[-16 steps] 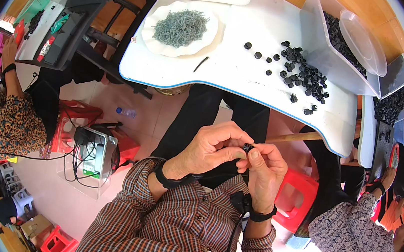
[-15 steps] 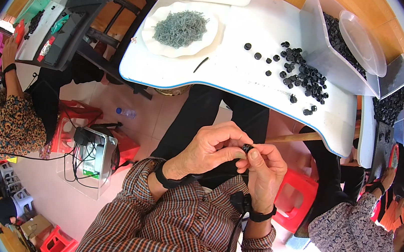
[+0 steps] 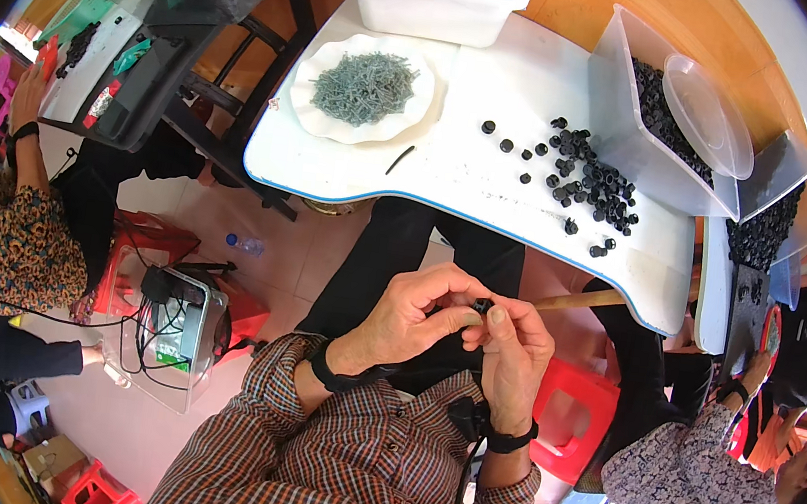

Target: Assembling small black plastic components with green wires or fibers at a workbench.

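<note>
Above my lap, both hands meet around one small black plastic part (image 3: 483, 305). My left hand (image 3: 416, 314) pinches it between thumb and fingertips. From the other side, the thumb and fingers of my right hand (image 3: 515, 351) close on the same part, covering much of it. On the white table (image 3: 473, 175) beyond my hands lies a loose spread of similar black parts (image 3: 593, 185), mostly round and cap-like. A scalloped white dish (image 3: 305, 109) to their left holds a heap of thin grey pins or screws (image 3: 363, 89).
A white tub (image 3: 434, 4) stands at the table's far edge. Clear bins (image 3: 598, 105) with more black parts are at the right, one bearing a round lid (image 3: 707, 118). A thin black strip (image 3: 400, 160) lies near the dish. Co-workers sit left and right; red stools (image 3: 569, 423) stand nearby.
My view has shifted slightly, showing more of the white tub. Both hands keep hold of the small part, with little change of grip. A dark-sleeved arm has appeared at the lower left.
</note>
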`<state>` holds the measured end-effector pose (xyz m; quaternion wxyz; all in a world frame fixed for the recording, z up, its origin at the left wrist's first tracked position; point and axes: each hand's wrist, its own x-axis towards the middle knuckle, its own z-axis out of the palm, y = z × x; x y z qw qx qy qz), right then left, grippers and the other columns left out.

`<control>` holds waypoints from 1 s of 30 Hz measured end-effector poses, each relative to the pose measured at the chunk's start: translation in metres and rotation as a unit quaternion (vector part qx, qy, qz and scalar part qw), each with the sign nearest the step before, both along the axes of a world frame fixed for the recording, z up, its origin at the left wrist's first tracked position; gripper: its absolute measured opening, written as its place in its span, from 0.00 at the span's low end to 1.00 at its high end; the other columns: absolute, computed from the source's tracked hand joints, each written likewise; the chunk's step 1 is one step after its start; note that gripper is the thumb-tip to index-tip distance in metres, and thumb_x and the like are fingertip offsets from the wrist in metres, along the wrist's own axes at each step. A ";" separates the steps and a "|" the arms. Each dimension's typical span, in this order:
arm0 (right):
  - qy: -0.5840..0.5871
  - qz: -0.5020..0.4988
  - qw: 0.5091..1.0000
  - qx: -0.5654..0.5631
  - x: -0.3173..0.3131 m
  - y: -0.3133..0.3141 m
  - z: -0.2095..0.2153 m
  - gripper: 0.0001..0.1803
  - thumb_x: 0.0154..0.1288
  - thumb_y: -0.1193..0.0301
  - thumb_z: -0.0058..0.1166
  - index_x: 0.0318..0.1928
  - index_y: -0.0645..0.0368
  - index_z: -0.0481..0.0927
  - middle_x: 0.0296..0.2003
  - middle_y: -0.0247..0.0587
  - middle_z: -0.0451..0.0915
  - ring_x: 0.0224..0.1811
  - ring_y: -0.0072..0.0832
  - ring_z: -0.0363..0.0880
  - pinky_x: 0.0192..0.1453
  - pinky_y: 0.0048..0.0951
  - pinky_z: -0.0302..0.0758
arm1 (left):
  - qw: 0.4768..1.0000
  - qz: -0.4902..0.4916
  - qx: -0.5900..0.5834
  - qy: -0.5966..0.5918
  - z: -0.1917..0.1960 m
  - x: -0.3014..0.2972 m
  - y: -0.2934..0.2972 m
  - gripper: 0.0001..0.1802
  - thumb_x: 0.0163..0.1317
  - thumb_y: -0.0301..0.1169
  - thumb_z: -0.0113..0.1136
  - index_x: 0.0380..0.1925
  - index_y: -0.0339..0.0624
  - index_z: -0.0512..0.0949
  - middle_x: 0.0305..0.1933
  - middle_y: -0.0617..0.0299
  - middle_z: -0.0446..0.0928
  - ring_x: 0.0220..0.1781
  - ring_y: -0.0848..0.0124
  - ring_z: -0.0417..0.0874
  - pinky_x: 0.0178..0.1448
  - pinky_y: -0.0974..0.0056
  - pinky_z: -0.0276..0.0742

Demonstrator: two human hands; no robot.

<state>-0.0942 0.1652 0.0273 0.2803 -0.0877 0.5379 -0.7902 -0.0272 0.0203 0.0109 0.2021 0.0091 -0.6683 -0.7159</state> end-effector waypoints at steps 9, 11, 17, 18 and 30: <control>0.145 -0.041 0.983 0.102 0.002 0.000 0.001 0.06 0.66 0.76 0.57 0.40 0.66 0.78 0.31 0.41 0.82 0.27 0.22 0.81 0.32 0.21 0.79 | 0.999 0.017 0.034 -0.019 -0.004 0.005 -0.005 0.13 0.60 0.21 0.62 0.46 0.34 0.80 0.37 0.60 0.80 0.34 0.77 0.82 0.35 0.75 0.77; 0.127 -0.049 0.986 0.098 0.000 -0.001 0.003 0.07 0.66 0.76 0.57 0.41 0.67 0.78 0.31 0.42 0.82 0.27 0.23 0.81 0.32 0.21 0.80 | 0.989 -0.014 0.137 -0.052 -0.005 0.006 -0.010 0.13 0.61 0.21 0.62 0.47 0.35 0.79 0.37 0.61 0.80 0.34 0.78 0.82 0.35 0.75 0.77; 0.053 -0.008 0.998 0.022 -0.013 -0.011 0.004 0.09 0.68 0.74 0.56 0.45 0.66 0.79 0.32 0.43 0.83 0.30 0.23 0.82 0.33 0.21 0.79 | 0.966 -0.031 0.252 -0.050 -0.006 0.004 -0.012 0.11 0.67 0.25 0.57 0.48 0.35 0.76 0.38 0.61 0.81 0.32 0.79 0.81 0.28 0.77 0.74; 0.033 -0.003 0.999 0.018 -0.015 -0.013 0.003 0.09 0.67 0.74 0.56 0.45 0.66 0.79 0.32 0.42 0.83 0.29 0.22 0.81 0.32 0.20 0.78 | 0.971 -0.026 0.231 -0.054 -0.004 0.004 -0.013 0.09 0.68 0.27 0.55 0.46 0.36 0.75 0.36 0.61 0.81 0.29 0.79 0.80 0.27 0.77 0.74; 0.099 0.071 0.989 0.084 -0.013 -0.042 0.002 0.05 0.66 0.77 0.57 0.41 0.65 0.79 0.29 0.37 0.82 0.28 0.18 0.79 0.32 0.18 0.76 | 0.968 0.037 0.231 -0.087 -0.005 0.005 -0.021 0.09 0.71 0.30 0.53 0.42 0.35 0.77 0.22 0.67 0.74 0.19 0.84 0.71 0.21 0.78 0.66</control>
